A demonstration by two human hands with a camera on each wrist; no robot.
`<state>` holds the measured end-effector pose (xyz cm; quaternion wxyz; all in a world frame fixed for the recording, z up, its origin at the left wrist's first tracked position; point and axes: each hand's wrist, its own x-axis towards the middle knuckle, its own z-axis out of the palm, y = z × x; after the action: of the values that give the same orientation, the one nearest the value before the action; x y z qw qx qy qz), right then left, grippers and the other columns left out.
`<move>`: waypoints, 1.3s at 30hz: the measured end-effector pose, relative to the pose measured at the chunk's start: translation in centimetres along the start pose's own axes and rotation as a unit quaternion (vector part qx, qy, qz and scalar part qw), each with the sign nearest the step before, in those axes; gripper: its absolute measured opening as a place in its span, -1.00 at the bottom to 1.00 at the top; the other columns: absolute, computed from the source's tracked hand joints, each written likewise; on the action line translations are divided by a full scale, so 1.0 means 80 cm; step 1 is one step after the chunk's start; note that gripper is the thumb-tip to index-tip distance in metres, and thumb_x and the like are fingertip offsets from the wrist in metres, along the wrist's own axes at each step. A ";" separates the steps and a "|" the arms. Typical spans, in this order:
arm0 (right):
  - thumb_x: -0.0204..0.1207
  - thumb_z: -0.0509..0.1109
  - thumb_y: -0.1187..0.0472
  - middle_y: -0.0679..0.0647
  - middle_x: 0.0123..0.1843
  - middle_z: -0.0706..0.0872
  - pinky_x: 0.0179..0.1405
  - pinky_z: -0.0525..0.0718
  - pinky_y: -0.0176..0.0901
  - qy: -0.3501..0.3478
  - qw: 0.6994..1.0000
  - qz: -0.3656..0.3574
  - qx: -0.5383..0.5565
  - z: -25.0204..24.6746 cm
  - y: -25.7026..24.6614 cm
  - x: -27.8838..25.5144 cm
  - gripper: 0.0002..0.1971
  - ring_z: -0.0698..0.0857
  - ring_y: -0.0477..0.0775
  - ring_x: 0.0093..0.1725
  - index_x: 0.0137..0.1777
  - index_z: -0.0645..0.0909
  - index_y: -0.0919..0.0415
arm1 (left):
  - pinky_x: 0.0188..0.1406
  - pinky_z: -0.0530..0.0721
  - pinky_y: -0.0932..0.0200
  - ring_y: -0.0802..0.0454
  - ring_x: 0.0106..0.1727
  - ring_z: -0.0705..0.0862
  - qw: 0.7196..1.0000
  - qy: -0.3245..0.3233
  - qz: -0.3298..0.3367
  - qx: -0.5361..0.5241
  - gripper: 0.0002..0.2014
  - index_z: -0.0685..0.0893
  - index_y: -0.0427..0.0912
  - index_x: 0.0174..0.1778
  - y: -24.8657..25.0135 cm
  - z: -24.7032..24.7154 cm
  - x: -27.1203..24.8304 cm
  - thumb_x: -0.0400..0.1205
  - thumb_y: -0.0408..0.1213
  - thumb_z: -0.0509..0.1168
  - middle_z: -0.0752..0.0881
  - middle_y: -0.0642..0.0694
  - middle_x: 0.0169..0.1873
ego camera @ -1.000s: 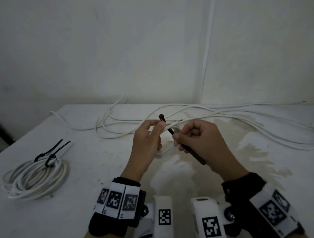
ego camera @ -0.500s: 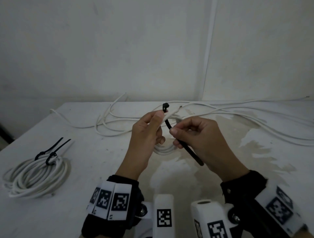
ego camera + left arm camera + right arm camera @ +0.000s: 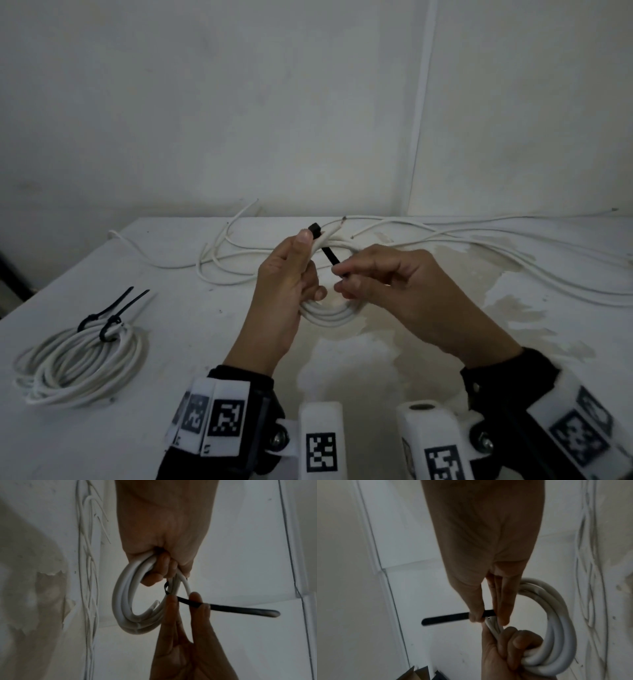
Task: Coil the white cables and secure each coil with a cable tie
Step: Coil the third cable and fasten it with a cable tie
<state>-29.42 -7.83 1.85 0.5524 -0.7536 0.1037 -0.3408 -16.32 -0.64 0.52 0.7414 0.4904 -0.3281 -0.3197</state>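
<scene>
A small white cable coil (image 3: 330, 313) (image 3: 126, 608) (image 3: 556, 622) is held above the table in my left hand (image 3: 291, 284) (image 3: 164, 566) (image 3: 508, 646), whose fingers curl round its bundled strands. A black cable tie (image 3: 329, 253) (image 3: 228, 609) (image 3: 447, 618) crosses the coil, its square head (image 3: 315, 229) sticking up beside my left thumb. My right hand (image 3: 383, 284) (image 3: 488, 612) (image 3: 185, 608) pinches the tie's strap between thumb and fingers just right of the coil. The strap's free tail points away from the coil in both wrist views.
A larger white coil (image 3: 82, 363) bound with two black ties (image 3: 109, 317) lies at the table's left. Several loose white cables (image 3: 479, 246) sprawl across the back of the stained white table (image 3: 376, 359), close under a white wall (image 3: 308, 102).
Both hands have lifted the coil a little and drawn closer. My right hand has slid up the strap toward the coil, so less of the tail shows from the head view.
</scene>
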 end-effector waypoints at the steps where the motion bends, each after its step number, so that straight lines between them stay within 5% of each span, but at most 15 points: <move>1: 0.38 0.46 0.32 0.10 -0.19 0.71 -0.01 0.72 0.05 0.018 1.000 -0.016 -0.003 0.000 -0.001 0.000 -0.86 0.75 0.20 -0.12 -0.12 0.74 0.08 | -0.58 0.39 0.33 0.20 -0.64 0.21 1.000 -0.004 0.004 0.002 -0.79 0.65 -0.06 -0.15 0.001 0.004 0.002 0.68 -0.14 0.13 0.21 0.01 -0.58; 6: 0.39 0.43 0.21 -0.11 -0.07 0.65 0.00 0.69 -0.27 0.060 0.996 -0.053 -0.043 -0.006 0.004 0.006 -0.88 0.69 -0.17 -0.05 -0.12 0.72 0.00 | -0.61 0.37 0.35 0.21 -0.66 0.19 1.000 -0.022 -0.004 0.000 -0.64 0.68 0.05 -0.42 0.000 0.014 0.011 0.68 -0.17 0.14 0.22 0.10 -0.67; 11: 0.46 0.36 0.13 0.12 -0.21 0.73 -0.21 0.64 -0.17 0.050 0.995 -0.045 -0.068 -0.003 0.008 0.005 -0.89 0.70 0.06 -0.21 -0.24 0.70 0.00 | -0.59 0.37 0.34 0.20 -0.65 0.21 0.999 -0.023 -0.004 0.025 -0.77 0.64 -0.06 -0.20 -0.004 0.020 0.013 0.62 -0.06 0.16 0.25 0.10 -0.68; 14: 0.35 0.38 -0.02 0.02 -0.34 0.75 -0.35 0.63 -0.32 0.067 0.997 -0.011 -0.048 -0.003 0.007 0.006 -0.84 0.71 -0.08 -0.35 -0.31 0.68 0.02 | -0.61 0.38 0.35 0.20 -0.64 0.22 0.999 -0.034 -0.001 0.030 -0.75 0.61 -0.06 -0.27 -0.004 0.024 0.012 0.47 0.05 0.21 0.28 0.10 -0.68; 18: 0.26 0.36 -0.02 -0.04 -0.50 0.70 -0.42 0.60 -0.41 0.090 0.995 -0.003 -0.032 -0.004 0.003 0.005 -0.79 0.69 -0.19 -0.47 -0.37 0.65 0.11 | -0.61 0.38 0.34 0.19 -0.64 0.22 0.999 -0.019 0.005 0.047 -0.75 0.62 -0.10 -0.26 -0.004 0.024 0.013 0.63 -0.06 0.17 0.25 0.08 -0.67; 24: 0.48 0.40 0.25 0.09 -0.42 0.70 -0.54 0.59 -0.37 0.127 0.991 0.021 -0.023 -0.002 0.008 0.006 -0.80 0.70 -0.05 -0.53 -0.38 0.62 0.19 | -0.58 0.38 0.29 0.19 -0.64 0.23 0.997 0.017 0.021 0.069 -0.66 0.68 -0.02 -0.38 -0.002 0.024 0.013 0.67 -0.10 0.15 0.24 0.10 -0.70; 29: 0.44 0.44 0.15 0.22 -0.41 0.71 -0.53 0.67 -0.22 0.156 0.986 0.021 -0.058 0.004 0.008 0.004 -0.73 0.73 -0.01 -0.53 -0.41 0.58 0.28 | -0.53 0.41 0.22 0.21 -0.62 0.33 0.988 0.023 0.053 0.142 -0.75 0.77 -0.05 -0.15 -0.008 0.031 0.010 0.64 -0.08 0.20 0.43 0.09 -0.64; 32: 0.46 0.41 0.12 0.07 -0.47 0.69 -0.55 0.65 -0.26 0.180 0.982 0.017 -0.060 0.005 0.009 0.004 -0.70 0.71 -0.03 -0.55 -0.37 0.57 0.35 | -0.57 0.40 0.27 0.20 -0.63 0.35 0.984 0.028 0.069 0.163 -0.76 0.75 0.06 -0.26 -0.010 0.032 0.008 0.63 -0.09 0.22 0.40 0.09 -0.68; 34: 0.49 0.38 0.11 -0.04 -0.45 0.67 -0.57 0.58 -0.33 0.204 0.977 -0.015 -0.059 0.006 0.009 0.005 -0.72 0.67 -0.07 -0.57 -0.32 0.58 0.32 | -0.56 0.39 0.24 0.20 -0.64 0.34 0.983 0.027 0.072 0.164 -0.74 0.74 0.11 -0.33 -0.010 0.033 0.007 0.63 -0.09 0.21 0.37 0.09 -0.73; 39: 0.48 0.33 0.09 -0.19 -0.05 0.53 -0.48 0.45 -0.50 0.218 0.945 -0.168 -0.176 0.010 0.009 0.004 -0.86 0.54 -0.03 -0.43 -0.30 0.55 0.02 | -0.49 0.40 0.16 0.23 -0.67 0.33 0.987 0.039 0.063 0.145 -0.69 0.69 0.04 -0.42 -0.009 0.032 0.008 0.63 -0.10 0.22 0.35 0.11 -0.75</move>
<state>-28.57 -7.67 1.21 0.3100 -0.7525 0.1519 -0.5608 -18.11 -2.67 0.73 0.6935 0.5831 -0.3719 -0.2021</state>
